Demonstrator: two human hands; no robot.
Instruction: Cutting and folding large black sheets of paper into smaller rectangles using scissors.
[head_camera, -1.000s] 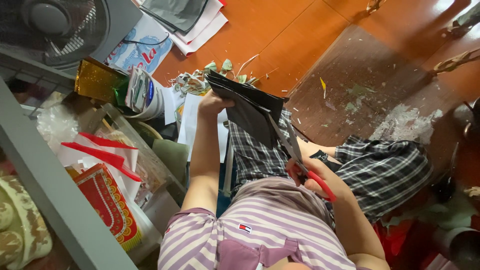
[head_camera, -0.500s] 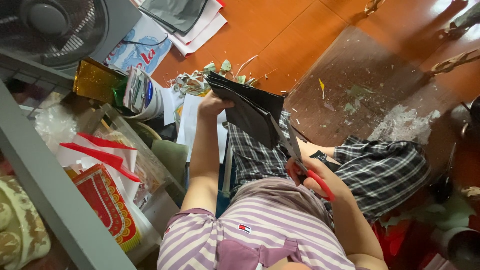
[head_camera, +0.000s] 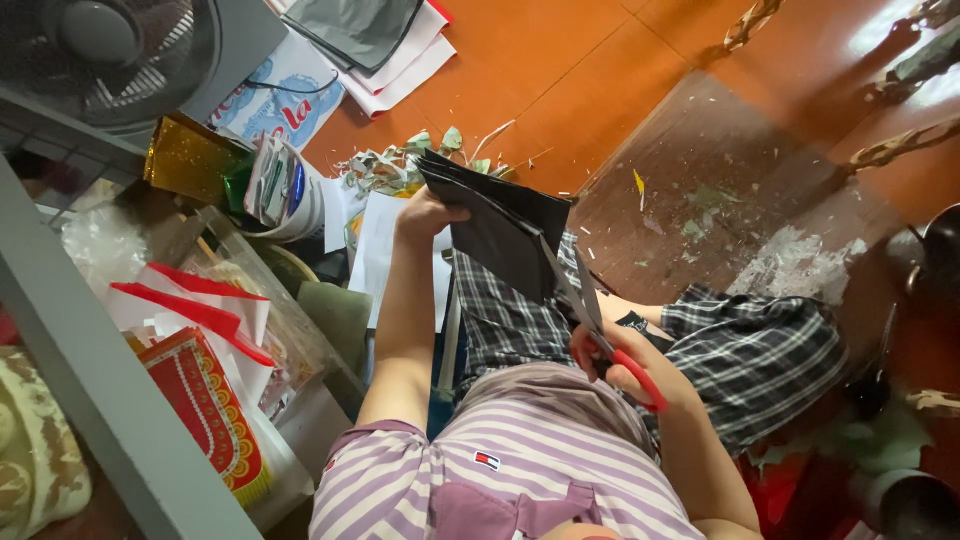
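The fingers (head_camera: 440, 212) of the left hand (head_camera: 425, 215) are clenched on the upper edge of a stack of dark, glossy black paper sheets (head_camera: 500, 230), holding it up over the lap, while the right hand (head_camera: 620, 370) is closed through the red handles of a pair of steel-bladed scissors (head_camera: 590, 310), whose blades bite into the stack's lower edge. In this single head view the person sits on the orange tiled floor (head_camera: 600, 70) in a striped purple shirt and checked shorts. By the look of it the cutting is mid-stroke; carrying the cut on would call for a steady left grip and for the blades to be fed along the sheet. To the left, a white round tub (head_camera: 300, 200) holds what looks like folded papers and foil pieces, beside a gold glitter sheet (head_camera: 185, 160). Green paper scraps (head_camera: 390, 170) lie just beyond the stack, and a grey fan (head_camera: 110, 50) stands at the top left.
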